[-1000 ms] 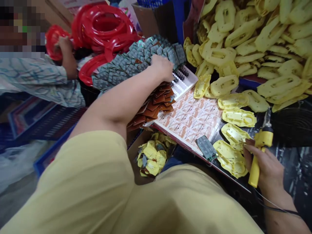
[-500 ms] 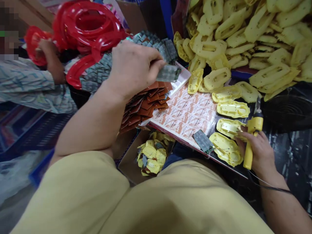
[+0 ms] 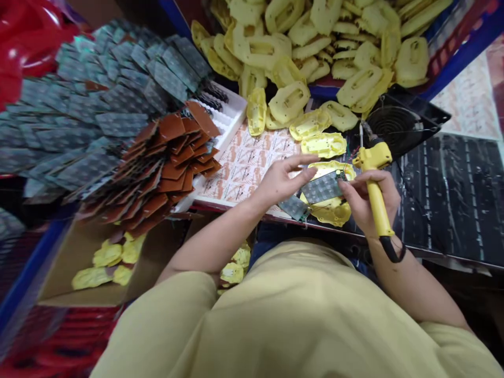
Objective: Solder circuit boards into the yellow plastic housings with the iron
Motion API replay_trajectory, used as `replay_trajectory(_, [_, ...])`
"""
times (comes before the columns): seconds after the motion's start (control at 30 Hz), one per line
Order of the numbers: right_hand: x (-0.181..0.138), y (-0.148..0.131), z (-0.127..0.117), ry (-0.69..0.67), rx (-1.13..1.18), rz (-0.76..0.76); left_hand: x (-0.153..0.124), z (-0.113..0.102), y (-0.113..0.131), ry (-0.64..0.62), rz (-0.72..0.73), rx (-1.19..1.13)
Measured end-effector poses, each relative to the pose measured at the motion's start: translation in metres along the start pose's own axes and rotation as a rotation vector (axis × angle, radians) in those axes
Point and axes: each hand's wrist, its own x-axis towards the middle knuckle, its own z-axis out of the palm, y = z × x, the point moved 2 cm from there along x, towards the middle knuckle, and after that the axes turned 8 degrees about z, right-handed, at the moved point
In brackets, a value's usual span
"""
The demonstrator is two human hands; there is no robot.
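While the right hand point(image 3: 361, 203) curled closed around a yellow tool point(image 3: 376, 194), its thumb lay at the right end of a grey panel point(image 3: 323, 189), positioned over yellow shells point(image 3: 334, 214) at the bench point(image 3: 444, 210). The left hand point(image 3: 273, 181) was spread, thumb and fingers parted by the panel's upper left; whether it touched, I could not tell. Just beside lay a second panel point(image 3: 292, 206); farther left, a panel heap point(image 3: 106, 115).

The pistol-shaped tool point(image 3: 377, 195) is yellow — the panel point(image 3: 322, 190) greyish, checked.

Tool point(image 3: 378, 202): smooth plastic | piled shells point(image 3: 258, 37): matt plastic | blurred red item point(image 3: 33, 47): glossy, apparently plastic
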Motion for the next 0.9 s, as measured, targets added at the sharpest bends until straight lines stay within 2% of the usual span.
replay_trajectory(0.1, [-0.006,-0.002,0.001,-0.061,-0.054,-0.047,0.015,0.006,0.010,-0.078,0.039,-0.068])
replay_trajectory(0.2, [-0.012,-0.005,0.006,-0.076,-0.104,-0.121,0.021,0.019,0.011,-0.113,-0.007,-0.153])
replay_trajectory(0.27, [-0.012,-0.006,0.005,-0.066,-0.131,-0.203,0.023,0.023,0.012,-0.117,-0.047,-0.114])
replay_trajectory(0.33, [-0.005,0.000,-0.003,-0.078,-0.170,-0.267,0.027,0.016,0.019,-0.127,-0.062,-0.010])
replay_trajectory(0.43, [0.017,0.023,-0.022,-0.142,-0.322,-0.254,0.045,-0.010,0.038,-0.160,-0.051,0.181])
replay_trajectory(0.53, [0.037,0.052,-0.036,-0.280,-0.527,-0.294,0.068,-0.030,0.047,-0.292,-0.052,0.357])
replay_trajectory(0.63, [0.040,0.068,-0.041,-0.347,-0.602,-0.286,0.082,-0.026,0.035,-0.525,-0.043,0.489])
replay_trajectory(0.7, [0.032,0.069,-0.041,-0.370,-0.642,-0.287,0.083,-0.014,0.018,-0.616,-0.004,0.556])
replay_trajectory(0.8, [0.018,0.062,-0.041,-0.407,-0.708,-0.352,0.081,0.004,-0.006,-0.627,0.066,0.653])
replay_trajectory(0.9, [0.018,0.057,-0.043,-0.402,-0.741,-0.357,0.079,0.014,-0.017,-0.614,0.061,0.778])
